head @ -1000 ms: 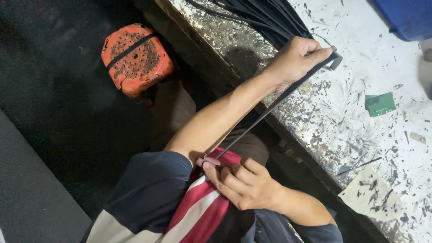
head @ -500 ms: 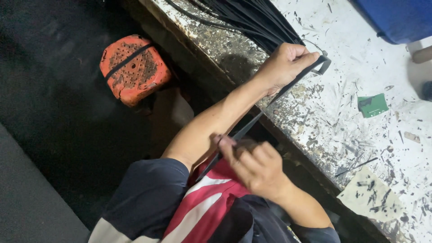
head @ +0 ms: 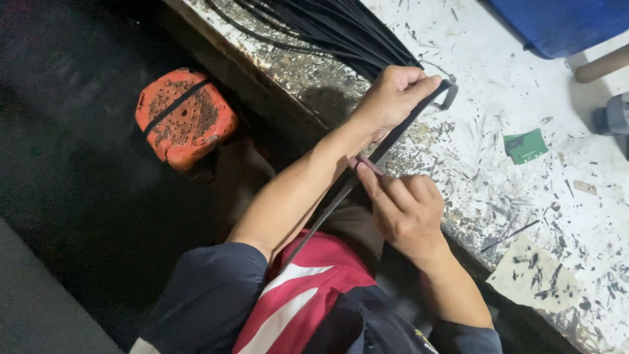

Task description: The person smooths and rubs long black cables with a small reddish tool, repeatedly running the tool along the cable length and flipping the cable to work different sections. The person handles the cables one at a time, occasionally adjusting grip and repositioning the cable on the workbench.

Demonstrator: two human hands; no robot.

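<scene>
Change since a moment ago: the left hand [head: 407, 211] has been slid up the long flat black rubber strip [head: 367, 172], from low near the chest to frame centre, so the gap to the right hand [head: 390, 97] is now short. Judged: the strip is being run through the fingers along its length, with the pass now near the held end.

Left hand: closed in a pinch on the strip, thumb and forefinger tips on it, other fingers curled. Right hand: closed in a fist round the strip's upper end, upper centre of frame; a small looped end is seen sticking out past the knuckles.

The strip is held taut on a diagonal, from the right fist down-left to the red-and-white striped shirt [head: 295, 288], off the white paint-chipped work surface [head: 524, 78].

A bundle of similar black strips [head: 327, 26] lies on the surface at top centre, just behind the right hand. A green card scrap [head: 526, 145] is at right, and an orange perforated stool seat [head: 185, 118] at upper left on the dark floor.
</scene>
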